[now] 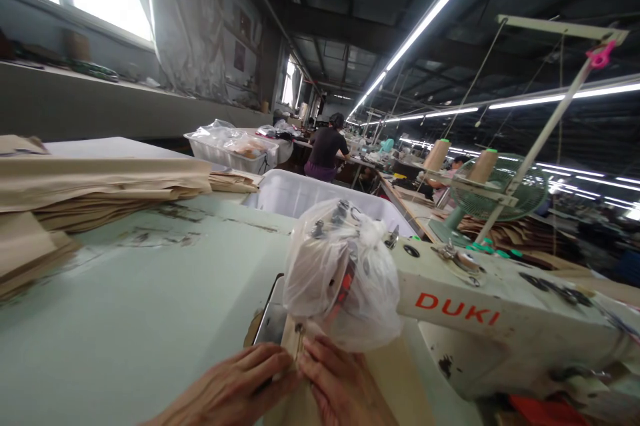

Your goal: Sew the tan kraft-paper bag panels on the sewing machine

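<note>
A white sewing machine (480, 309) marked DUKI stands at the right, its head wrapped in a clear plastic bag (345, 273). Beneath the head lies a tan fabric piece (395, 373) on the pale green table (150, 299). My left hand (235, 389) and my right hand (340, 386) press flat on this fabric side by side, fingertips close to the needle area (299, 336). Neither hand grips anything; the fingers lie together on the cloth.
Stacks of tan fabric (100, 189) lie at the left. A white plastic bin (320, 196) stands behind the machine. Two thread cones (437, 154) and a green fan (500, 193) are at the right. Another person (327, 149) sits working farther back.
</note>
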Demonstrator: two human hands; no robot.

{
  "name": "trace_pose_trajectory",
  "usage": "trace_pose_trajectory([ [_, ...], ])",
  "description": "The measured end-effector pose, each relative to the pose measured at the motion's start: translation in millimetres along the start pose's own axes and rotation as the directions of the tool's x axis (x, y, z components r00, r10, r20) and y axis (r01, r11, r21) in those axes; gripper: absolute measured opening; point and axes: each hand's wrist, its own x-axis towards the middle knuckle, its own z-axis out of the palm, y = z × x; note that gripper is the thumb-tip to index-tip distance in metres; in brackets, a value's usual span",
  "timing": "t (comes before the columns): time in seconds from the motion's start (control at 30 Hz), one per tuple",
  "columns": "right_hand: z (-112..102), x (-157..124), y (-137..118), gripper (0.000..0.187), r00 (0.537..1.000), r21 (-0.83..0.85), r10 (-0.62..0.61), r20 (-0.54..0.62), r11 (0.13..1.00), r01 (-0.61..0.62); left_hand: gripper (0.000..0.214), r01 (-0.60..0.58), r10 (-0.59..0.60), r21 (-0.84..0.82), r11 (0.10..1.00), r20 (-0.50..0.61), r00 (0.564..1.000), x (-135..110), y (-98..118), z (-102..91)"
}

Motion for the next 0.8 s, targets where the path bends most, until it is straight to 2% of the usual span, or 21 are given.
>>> trace_pose_trajectory([
  [0.1,-14.5,7.8,-7.9,0.045,0.994,0.162,0.106,0.022,0.981,-0.108,0.063,-0.038,0.038,0.026,0.999,-0.008,0.999,-0.3,1.5,-0.1],
  [0.2,-19.8,12.4,-12.2,0.042,0.989,0.268,0.146,0.032,0.952,-0.149,0.063,0.033,-0.033,0.002,0.999,0.045,0.998,2.3,9.3,-10.3],
  [0.37,-10.2,10.5,-10.8,0.044,0.986,0.225,0.168,0.012,0.96,-0.166,0.067,0.125,-0.121,-0.024,0.992,0.113,0.986,6.5,14.9,-26.4],
  [0.47,-6.2,8.4,-10.1,0.048,0.987,0.192,0.16,-0.002,0.969,-0.157,0.083,0.139,-0.137,-0.005,0.99,0.135,0.981,3.0,7.0,-21.6],
  [0.6,-14.0,10.9,-14.6,0.054,0.978,0.181,0.208,0.022,0.961,-0.209,0.103,0.072,-0.078,0.059,0.996,0.104,0.992,-3.6,-4.4,-10.4],
  [0.7,-23.2,14.6,-17.7,0.055,0.967,0.185,0.246,0.067,0.949,-0.254,0.108,0.031,-0.039,0.116,0.993,0.066,0.997,-5.5,-8.4,-6.1],
  [0.8,-29.1,16.3,-18.4,0.05,0.958,0.181,0.275,0.08,0.941,-0.285,0.105,0.037,-0.044,0.169,0.985,0.035,0.998,-6.4,-10.8,-2.7],
])
